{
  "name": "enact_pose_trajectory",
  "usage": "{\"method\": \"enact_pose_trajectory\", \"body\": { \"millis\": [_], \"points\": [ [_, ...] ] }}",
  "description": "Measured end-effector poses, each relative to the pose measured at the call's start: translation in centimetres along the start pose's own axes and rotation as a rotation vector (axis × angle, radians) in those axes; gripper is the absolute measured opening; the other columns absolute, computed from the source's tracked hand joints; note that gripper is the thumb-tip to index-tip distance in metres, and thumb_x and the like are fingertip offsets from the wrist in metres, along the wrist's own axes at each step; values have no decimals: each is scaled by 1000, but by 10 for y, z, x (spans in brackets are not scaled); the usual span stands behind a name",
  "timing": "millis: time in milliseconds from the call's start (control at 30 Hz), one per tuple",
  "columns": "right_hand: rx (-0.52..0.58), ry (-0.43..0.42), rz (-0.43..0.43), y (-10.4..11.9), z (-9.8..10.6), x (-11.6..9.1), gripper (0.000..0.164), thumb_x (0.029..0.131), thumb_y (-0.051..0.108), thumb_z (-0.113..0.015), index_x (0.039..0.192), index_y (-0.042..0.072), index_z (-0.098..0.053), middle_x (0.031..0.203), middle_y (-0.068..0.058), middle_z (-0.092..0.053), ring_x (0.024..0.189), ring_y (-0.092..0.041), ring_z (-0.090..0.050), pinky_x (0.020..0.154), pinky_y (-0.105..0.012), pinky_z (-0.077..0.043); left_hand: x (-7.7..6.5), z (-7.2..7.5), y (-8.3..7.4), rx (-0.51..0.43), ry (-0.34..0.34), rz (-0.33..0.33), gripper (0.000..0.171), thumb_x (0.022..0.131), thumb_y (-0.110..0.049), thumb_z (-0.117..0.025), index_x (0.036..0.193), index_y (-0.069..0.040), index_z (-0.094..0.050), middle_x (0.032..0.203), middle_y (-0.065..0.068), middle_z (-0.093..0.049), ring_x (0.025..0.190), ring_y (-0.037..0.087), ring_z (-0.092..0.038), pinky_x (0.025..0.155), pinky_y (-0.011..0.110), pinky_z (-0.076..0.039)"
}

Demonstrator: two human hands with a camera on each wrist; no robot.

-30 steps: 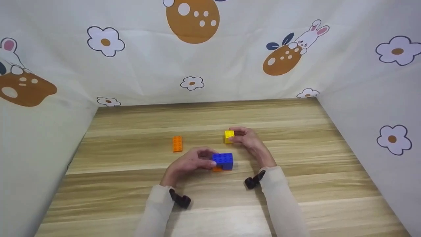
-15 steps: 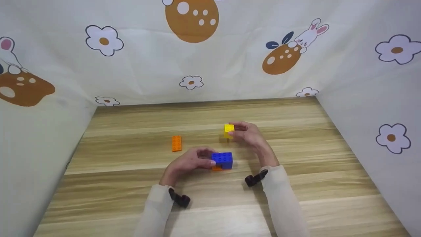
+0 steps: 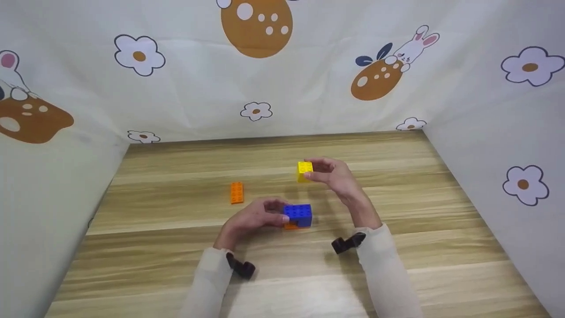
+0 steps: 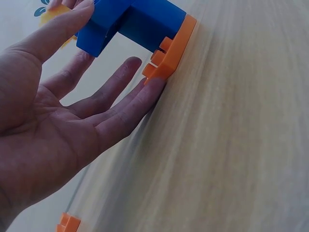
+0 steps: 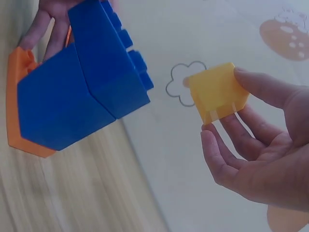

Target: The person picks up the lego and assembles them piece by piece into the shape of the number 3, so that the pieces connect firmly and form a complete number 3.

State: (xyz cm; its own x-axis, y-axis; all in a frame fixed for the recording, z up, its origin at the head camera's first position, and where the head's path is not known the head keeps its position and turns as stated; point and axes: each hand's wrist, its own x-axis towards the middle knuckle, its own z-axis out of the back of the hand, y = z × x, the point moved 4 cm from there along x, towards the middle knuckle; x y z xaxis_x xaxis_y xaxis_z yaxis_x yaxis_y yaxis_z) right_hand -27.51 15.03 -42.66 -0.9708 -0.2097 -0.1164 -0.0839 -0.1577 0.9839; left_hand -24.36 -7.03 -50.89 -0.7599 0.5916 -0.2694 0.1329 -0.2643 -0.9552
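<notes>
My left hand (image 3: pixel 256 217) pinches the upper blue brick (image 3: pixel 297 211) of a stack by its overhanging left end. In the left wrist view that brick sits on a lower blue brick (image 4: pixel 154 24), which stands on one end of an orange plate brick (image 4: pixel 176 48). The little finger reaches the plate's studded end. My right hand (image 3: pixel 337 179) holds a yellow brick (image 3: pixel 304 172) between thumb and fingers, above the table behind the stack. Seen from the right wrist, the yellow brick (image 5: pixel 217 92) is apart from the blue bricks, its hollow underside partly showing.
A second orange plate brick (image 3: pixel 237 193) lies flat to the left, behind my left hand. Wood-patterned table (image 3: pixel 176 265) surrounds the stack. Printed cloth walls (image 3: pixel 198 88) close off the back and both sides.
My right hand has raised the yellow brick off the table and moved it slightly away from me, turning it a little. The left hand and the blue stack stay in place.
</notes>
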Motion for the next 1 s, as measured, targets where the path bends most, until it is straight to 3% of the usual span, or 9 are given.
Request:
{"method": "enact_pose_trajectory", "body": {
  "millis": [267, 600, 1000],
  "points": [
    [-53, 72, 72, 8, -10, -16, 44, 89, 18, -77, 130, 8, -65, 127, -12, -68, 111, -20, -65, 95, -32, -56, -1, -1, 0, -17, 16, -1, 54, 88, -38, -77, 135, -16, -60, 138, 10, -59, 116, 23, -62, 100, 37, -55],
    [-110, 155, 58, 2, -12, -36, 45, 88, 25, -78, 128, 11, -65, 124, -12, -68, 110, -22, -66, 96, -34, -56, -1, -1, 1, -9, 22, -13, 54, 89, -37, -76, 134, -13, -58, 137, 12, -58, 115, 23, -63, 99, 38, -56],
    [-134, 239, 69, -9, -4, -36, 47, 88, 22, -78, 128, 4, -61, 124, -14, -68, 116, -26, -63, 93, -29, -57, -1, -2, 1, 0, 10, -7, 54, 87, -41, -77, 132, -16, -60, 135, 10, -61, 115, 23, -63, 98, 36, -56]
  ]
}}
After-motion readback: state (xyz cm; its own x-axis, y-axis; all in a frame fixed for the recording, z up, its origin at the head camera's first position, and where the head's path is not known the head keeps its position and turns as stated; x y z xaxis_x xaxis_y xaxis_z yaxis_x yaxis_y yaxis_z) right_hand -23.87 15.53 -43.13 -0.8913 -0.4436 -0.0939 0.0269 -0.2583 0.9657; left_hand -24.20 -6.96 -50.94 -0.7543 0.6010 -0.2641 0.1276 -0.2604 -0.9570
